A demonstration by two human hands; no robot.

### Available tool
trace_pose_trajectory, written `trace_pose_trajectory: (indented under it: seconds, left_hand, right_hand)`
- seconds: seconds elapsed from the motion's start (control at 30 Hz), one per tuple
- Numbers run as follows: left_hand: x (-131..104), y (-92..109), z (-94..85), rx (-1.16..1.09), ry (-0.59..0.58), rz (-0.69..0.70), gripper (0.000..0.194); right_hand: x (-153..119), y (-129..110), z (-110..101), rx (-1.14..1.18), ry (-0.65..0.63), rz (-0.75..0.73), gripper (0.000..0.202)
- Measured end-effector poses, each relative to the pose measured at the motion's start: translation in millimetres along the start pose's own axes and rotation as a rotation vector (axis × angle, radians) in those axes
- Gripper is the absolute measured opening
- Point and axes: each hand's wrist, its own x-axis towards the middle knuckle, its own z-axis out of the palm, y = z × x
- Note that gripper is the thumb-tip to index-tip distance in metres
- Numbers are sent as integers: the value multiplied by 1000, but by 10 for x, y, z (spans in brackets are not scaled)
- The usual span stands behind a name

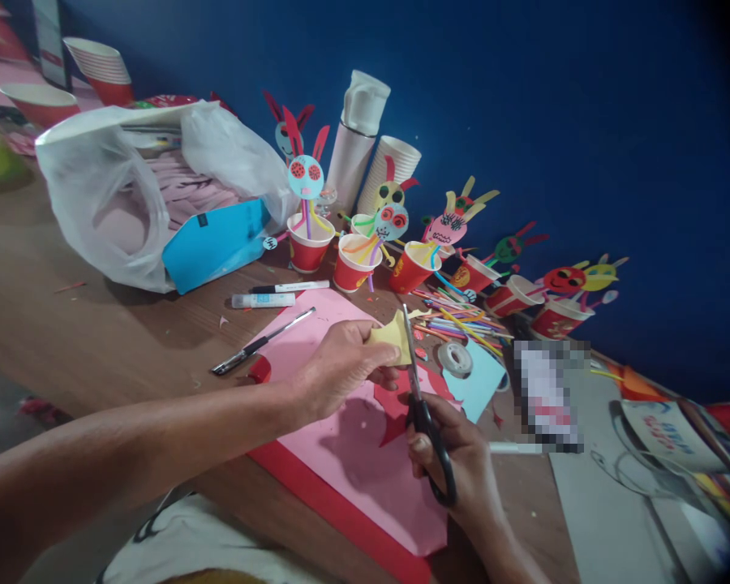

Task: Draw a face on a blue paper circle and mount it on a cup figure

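Between the thumb and fingers of my left hand is a small piece of yellow paper. Black-handled scissors are gripped in my right hand, their blades pointing up at the right edge of the yellow paper. Both hands are above a large pink sheet, which lies over a red sheet. A red paper scrap rests on the pink sheet, partly behind the scissors. Whether the blades are touching the paper all along is hard to tell.
Paper cups with rabbit-like paper figures stand along the blue wall. Colored sticks, a tape roll and light-blue paper lie to the right. Pens, a glue stick and a plastic bag are at the left.
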Motion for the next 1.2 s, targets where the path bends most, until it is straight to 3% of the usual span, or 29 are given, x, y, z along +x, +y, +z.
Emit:
trace_pose_trajectory:
  seconds: [1.03,1.2]
  left_hand:
    - [-14,9,-10,14,12,-16,2]
    - [-15,-1,-19,38,-38,-43,8]
  right_hand:
    - [6,27,-1,-8,13,41,40]
    - [52,20,-82,118,48,-103,43]
